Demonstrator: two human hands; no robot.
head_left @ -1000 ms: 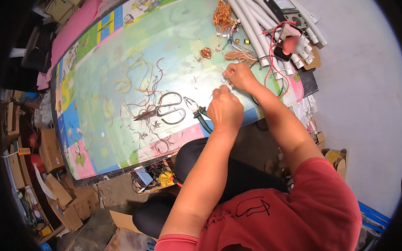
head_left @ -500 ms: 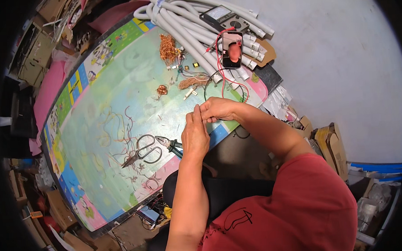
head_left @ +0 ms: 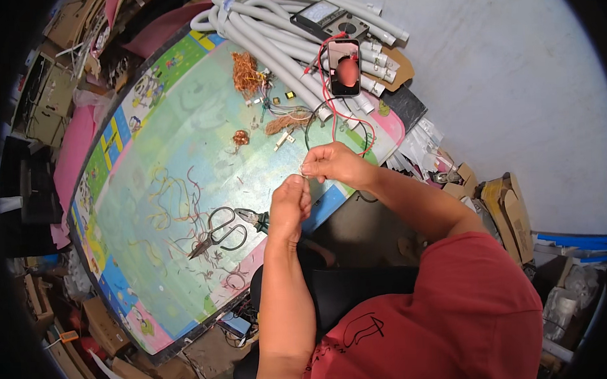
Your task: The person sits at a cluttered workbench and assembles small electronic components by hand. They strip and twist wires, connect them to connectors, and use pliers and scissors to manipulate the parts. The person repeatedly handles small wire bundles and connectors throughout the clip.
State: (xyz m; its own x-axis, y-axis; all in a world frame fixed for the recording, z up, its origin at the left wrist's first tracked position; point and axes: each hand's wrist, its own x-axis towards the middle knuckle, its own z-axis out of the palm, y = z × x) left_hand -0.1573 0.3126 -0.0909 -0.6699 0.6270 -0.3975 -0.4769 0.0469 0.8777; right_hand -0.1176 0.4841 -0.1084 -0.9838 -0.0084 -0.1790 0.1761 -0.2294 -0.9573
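Observation:
Over the near edge of the table, my left hand point(head_left: 289, 205) and my right hand point(head_left: 337, 164) are brought close together, both closed in a pinch. Something small and thin seems to be between the fingertips, but it is too small to name. Beside my left hand lie dark green-handled pliers point(head_left: 252, 219), their handles partly hidden by it. Black scissors point(head_left: 229, 235) with large loop handles rest to the left of the pliers, among thin wire scraps point(head_left: 177, 197). Just beyond my hands are a small white part point(head_left: 284, 140) and a small copper coil point(head_left: 240, 137).
A bundle of grey pipes point(head_left: 272, 53) lies across the far side. An analog multimeter point(head_left: 331, 21) and a phone point(head_left: 345, 71) rest on it, with red and black leads hanging down. Copper wire point(head_left: 247, 74) sits nearby. Cardboard boxes point(head_left: 501, 206) stand on the right.
My left hand has turned and drawn slightly down and left, its fingers now curled. My right hand stays nearly in place, and a small gap shows between the hands. The view has shifted slightly.

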